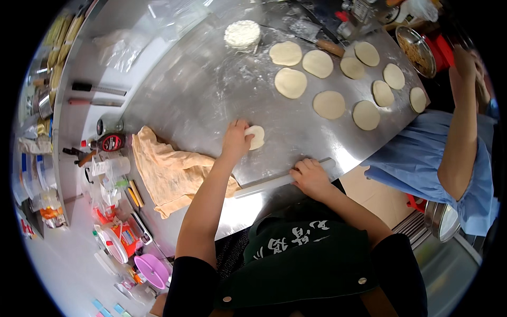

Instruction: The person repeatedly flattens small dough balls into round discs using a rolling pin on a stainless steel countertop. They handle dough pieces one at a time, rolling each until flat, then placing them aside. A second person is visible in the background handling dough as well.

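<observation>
My left hand point(237, 139) has its fingers and thumb on the near-left edge of a small dough round point(257, 137), which lies on the steel worktop point(190, 95). Along the worktop's front edge lies a pale rolling pin point(265, 185). The fingers of my right hand point(311, 177) are curled over its right part. Several larger flattened dough rounds point(329, 105) are spread over the right side of the worktop, two of them overlapping. An orange cloth point(174, 170) lies bunched to the left, partly behind my left forearm and touching the pin's left end.
At the back stands a container of flour point(242, 33). A wooden-handled tool point(330, 47) lies behind the rounds. On the right, a co-worker in blue point(412, 146) stands near a metal bowl of brown filling point(416, 51). Bottles, a grater point(105, 89) and a pink basket point(151, 271) line the left.
</observation>
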Demonstrator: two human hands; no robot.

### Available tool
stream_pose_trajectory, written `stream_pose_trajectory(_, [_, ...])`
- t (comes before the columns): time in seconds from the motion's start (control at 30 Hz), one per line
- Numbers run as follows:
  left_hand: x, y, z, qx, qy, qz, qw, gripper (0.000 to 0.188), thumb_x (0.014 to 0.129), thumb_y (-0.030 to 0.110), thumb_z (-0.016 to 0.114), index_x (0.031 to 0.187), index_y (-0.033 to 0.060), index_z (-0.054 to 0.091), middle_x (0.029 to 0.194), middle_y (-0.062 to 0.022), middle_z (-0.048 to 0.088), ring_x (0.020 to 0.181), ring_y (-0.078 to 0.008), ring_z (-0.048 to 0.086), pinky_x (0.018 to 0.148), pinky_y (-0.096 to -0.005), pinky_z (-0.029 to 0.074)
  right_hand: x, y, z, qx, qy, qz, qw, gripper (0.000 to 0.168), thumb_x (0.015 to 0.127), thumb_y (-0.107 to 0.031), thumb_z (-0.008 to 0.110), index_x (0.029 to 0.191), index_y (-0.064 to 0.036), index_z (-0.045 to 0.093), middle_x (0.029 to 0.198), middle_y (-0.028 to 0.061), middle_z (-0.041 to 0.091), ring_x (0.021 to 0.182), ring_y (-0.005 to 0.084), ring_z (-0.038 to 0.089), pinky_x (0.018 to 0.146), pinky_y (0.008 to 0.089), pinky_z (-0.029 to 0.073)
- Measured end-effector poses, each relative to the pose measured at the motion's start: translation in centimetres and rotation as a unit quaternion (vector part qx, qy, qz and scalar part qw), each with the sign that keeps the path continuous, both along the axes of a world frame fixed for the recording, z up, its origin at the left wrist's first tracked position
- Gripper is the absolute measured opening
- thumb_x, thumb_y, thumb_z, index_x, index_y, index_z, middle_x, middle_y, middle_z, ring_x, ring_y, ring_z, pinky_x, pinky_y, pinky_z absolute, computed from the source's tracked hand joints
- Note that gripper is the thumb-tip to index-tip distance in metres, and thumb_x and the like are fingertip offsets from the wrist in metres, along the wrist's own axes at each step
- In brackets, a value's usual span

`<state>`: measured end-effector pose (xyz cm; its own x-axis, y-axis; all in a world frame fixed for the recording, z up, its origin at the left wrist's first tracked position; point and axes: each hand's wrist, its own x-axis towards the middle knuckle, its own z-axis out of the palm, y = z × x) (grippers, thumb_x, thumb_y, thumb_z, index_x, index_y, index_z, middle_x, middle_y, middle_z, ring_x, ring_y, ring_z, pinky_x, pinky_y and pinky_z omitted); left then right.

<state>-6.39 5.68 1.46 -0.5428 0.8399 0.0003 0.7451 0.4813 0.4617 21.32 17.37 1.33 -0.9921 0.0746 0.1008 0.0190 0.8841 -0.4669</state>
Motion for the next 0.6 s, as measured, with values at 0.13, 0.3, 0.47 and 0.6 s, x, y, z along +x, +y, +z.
stream_pose_trajectory(0.13, [2.8,-0.5,2.6,-0.028,-0.003,0.004,1.000,0.023,0.079,0.007,0.073,0.096,0.0051,0.057,0.091,-0.0158,0.063,0.085,-0.0358,0.063,0.073,-0.0460,0.052,1.0,0.0,0.0,0.000,0.010,-0.004,1.000,0.030,0.072,-0.024,0.076,0.094,-0.009,0.065,0.098,0.0064,0.059,0.098,0.0256,0.056,0.086,0.0379,0.044])
stream_pose_trajectory(0.3, [4.9,-1.1,7.4,-0.024,-0.202,0.114,0.972,0.025,0.084,0.006,0.072,0.101,0.0018,0.054,0.094,-0.0138,0.065,0.085,-0.0275,0.065,0.069,-0.0388,0.055,4.6,1.2,1.8,-0.076,-0.005,-0.086,0.993,0.030,0.071,-0.020,0.078,0.095,-0.008,0.065,0.098,0.0066,0.058,0.096,0.0279,0.058,0.083,0.0402,0.046])
stream_pose_trajectory(0.47, [6.6,-3.4,2.1,0.102,-0.301,0.251,0.914,0.037,0.087,0.012,0.074,0.115,-0.0029,0.056,0.110,-0.0150,0.063,0.093,-0.0252,0.065,0.073,-0.0357,0.056,7.2,2.2,2.3,-0.099,-0.009,-0.153,0.983,0.032,0.071,-0.016,0.080,0.097,-0.007,0.064,0.098,0.0079,0.059,0.094,0.0300,0.059,0.080,0.0429,0.048])
stream_pose_trajectory(0.6, [6.6,-4.2,1.4,0.087,-0.208,0.274,0.935,0.040,0.090,0.016,0.071,0.122,-0.0029,0.056,0.118,-0.0171,0.059,0.099,-0.0264,0.064,0.077,-0.0357,0.055,7.2,2.4,2.1,-0.102,0.002,-0.190,0.976,0.032,0.071,-0.016,0.080,0.098,-0.006,0.064,0.097,0.0095,0.059,0.092,0.0309,0.060,0.078,0.0425,0.049])
